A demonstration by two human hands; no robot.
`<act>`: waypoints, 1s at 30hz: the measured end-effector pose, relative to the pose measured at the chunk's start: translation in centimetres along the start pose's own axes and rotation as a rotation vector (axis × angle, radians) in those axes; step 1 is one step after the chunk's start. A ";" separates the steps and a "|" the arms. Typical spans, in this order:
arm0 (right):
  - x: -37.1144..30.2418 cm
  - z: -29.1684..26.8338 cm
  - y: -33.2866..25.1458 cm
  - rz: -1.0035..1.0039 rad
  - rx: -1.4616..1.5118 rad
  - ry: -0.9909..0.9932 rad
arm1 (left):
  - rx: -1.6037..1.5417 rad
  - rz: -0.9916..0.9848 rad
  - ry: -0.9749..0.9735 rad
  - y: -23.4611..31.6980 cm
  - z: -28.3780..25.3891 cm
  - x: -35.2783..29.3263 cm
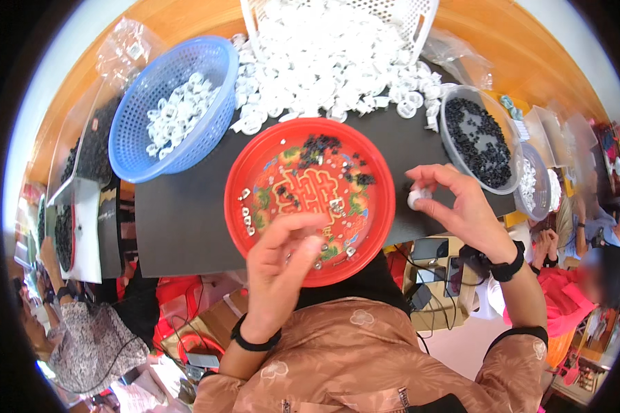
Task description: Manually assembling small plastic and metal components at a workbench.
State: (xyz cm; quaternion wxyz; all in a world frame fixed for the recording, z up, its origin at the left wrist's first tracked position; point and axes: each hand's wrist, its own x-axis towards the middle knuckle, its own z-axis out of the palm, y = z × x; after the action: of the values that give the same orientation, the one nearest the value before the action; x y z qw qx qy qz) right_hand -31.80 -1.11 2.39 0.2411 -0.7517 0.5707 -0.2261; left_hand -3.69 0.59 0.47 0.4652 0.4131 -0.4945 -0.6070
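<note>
Grip of the right hand (467, 208), head view: pinching a small white piece (418, 198) between thumb and fingers.
Grip of the left hand (270, 265): half-curled over the near side of the red tray (231, 206); whether it grasps anything, I cannot tell.
White piece: just right of the red tray, over the counter (186, 227).
Risk: a fingertip-only hold might let it slip; bumping the red tray could scatter its loose black bits (320, 146).
Pointing: rounded outline, partly covered; facing and long axis unclear.
</note>
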 end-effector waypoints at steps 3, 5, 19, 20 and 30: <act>0.6 1.4 -2.7 0.218 0.588 -0.172 | 0.157 0.082 -0.054 0.1 1.0 -0.1; 1.0 2.8 -4.3 0.359 0.994 -0.230 | 0.342 0.210 -0.101 0.2 1.4 -0.1; 2.4 6.8 -7.1 0.203 1.013 -0.138 | -0.170 -0.023 0.087 -1.6 -0.6 0.2; 2.4 6.8 -7.1 0.207 1.012 -0.134 | -0.208 -0.037 0.078 -1.7 -0.7 0.3; 3.2 6.6 -6.9 0.333 1.189 -0.210 | -0.125 0.046 -0.001 -1.9 -0.6 0.4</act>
State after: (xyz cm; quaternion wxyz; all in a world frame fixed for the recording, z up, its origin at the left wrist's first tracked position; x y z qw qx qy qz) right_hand -21.80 -1.89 1.71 0.7048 -0.4085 0.4300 -0.3892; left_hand -3.51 0.27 -1.55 0.5035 0.3716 -0.4654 -0.6260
